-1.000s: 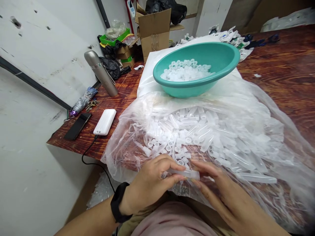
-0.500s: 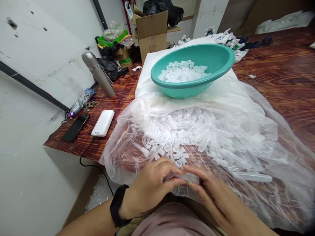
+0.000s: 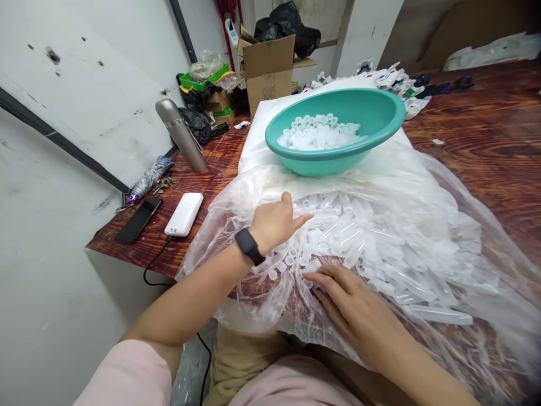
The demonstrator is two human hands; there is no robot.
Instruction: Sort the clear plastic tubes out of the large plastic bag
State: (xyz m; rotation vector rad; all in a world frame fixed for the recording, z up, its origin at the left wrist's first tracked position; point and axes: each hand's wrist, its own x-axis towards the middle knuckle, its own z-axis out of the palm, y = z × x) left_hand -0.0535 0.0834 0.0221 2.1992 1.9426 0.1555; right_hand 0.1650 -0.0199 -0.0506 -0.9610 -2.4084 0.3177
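Note:
My left hand [image 3: 274, 223] is stretched over a pile of translucent plastic tubes [image 3: 349, 225], its thumb and a finger spread wide apart. The thumb tip lies by the tubes, and I see nothing in this hand. Lower down, my right hand [image 3: 344, 293] hovers palm-down at the near edge of the pile, fingers stretched and apart. Its fingertips are at some small white plastic rings [image 3: 304, 262], perhaps touching one. Both tubes and rings lie on a clear plastic sheet [image 3: 249, 316], crumpled across the table.
Behind the pile a teal basin [image 3: 333, 160] holds many small white pieces. To the left are a white power bank [image 3: 183, 214] with a black cable, a phone [image 3: 138, 220], a folded umbrella [image 3: 150, 176] and a steel flask [image 3: 181, 135]. A cardboard box [image 3: 270, 67] stands at the back.
Both hands were together near my body around a translucent tube. They have parted: the left has moved forward over the pile, the right slightly forward to the rings. The tube is no longer between them.

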